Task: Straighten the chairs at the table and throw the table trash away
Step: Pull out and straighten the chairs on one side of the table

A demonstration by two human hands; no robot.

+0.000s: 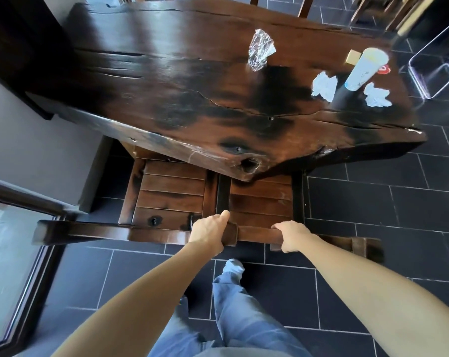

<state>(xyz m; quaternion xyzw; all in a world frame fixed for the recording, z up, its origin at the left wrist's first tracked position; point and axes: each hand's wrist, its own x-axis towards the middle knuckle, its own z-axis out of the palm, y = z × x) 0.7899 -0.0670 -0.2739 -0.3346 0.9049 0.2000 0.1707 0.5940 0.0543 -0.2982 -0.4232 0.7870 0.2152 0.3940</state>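
Both hands, left (210, 234) and right (293, 236), clamped on top rail of right-hand chair (259, 202), seat half tucked under table (166, 81). Best pushed evenly, kept square, level with neighbouring chair (170, 194). Trash untouched on far tabletop: foil wrapper (260, 49), crumpled tissues (324, 86), tall cup (365, 69).

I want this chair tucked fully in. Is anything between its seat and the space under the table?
Nothing visible blocks it. Both the left hand and right hand grip the chair's top rail, and the seat already sits partly under the table edge. The neighbouring chair stands beside it, apart.
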